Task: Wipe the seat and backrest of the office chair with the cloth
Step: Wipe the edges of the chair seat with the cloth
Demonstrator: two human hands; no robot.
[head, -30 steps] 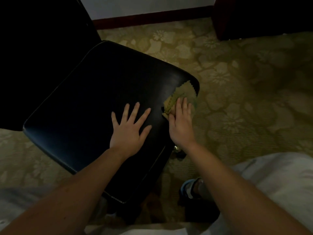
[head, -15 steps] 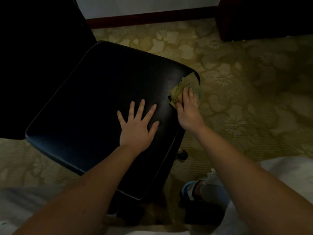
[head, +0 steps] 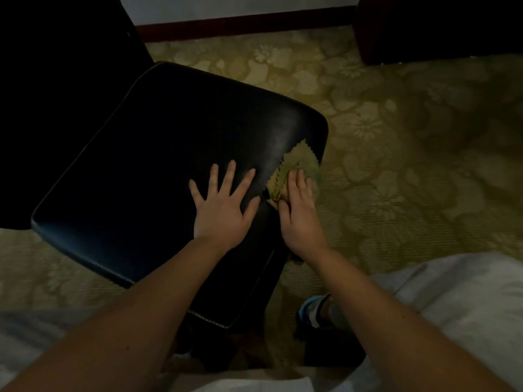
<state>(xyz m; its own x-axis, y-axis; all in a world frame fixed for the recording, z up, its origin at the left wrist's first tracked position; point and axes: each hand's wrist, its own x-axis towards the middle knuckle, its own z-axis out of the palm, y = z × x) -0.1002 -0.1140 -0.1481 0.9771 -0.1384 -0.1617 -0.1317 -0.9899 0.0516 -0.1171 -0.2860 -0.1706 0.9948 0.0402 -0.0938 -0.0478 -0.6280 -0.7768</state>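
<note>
Fingers (head: 230,176) of the left hand (head: 223,213) are spread wide and lie flat on the black seat (head: 147,171), holding nothing. Just to its right, the right hand (head: 301,219) presses straight fingers (head: 300,181) down on the cloth (head: 301,162) rather than curling round it. The cloth is a yellow-green piece with a zigzag edge. It sits at the seat's right rim, partly on top and partly hanging over the side. Its near half is hidden under the hand.

The left hand lies between the cloth and the wide, bare part of the seat, thumb almost touching the cloth's near corner. Both forearms cross the seat's front corner. The backrest (head: 62,89) rises at the far left (so dark that no surface detail shows).

A patterned olive carpet (head: 410,171) lies all around. A reddish baseboard (head: 240,24) runs along the far wall, and a dark piece of furniture (head: 441,26) stands at the far right. Under the right forearm are a blue-and-white shoe (head: 311,309) and a pale trouser leg (head: 469,301).
</note>
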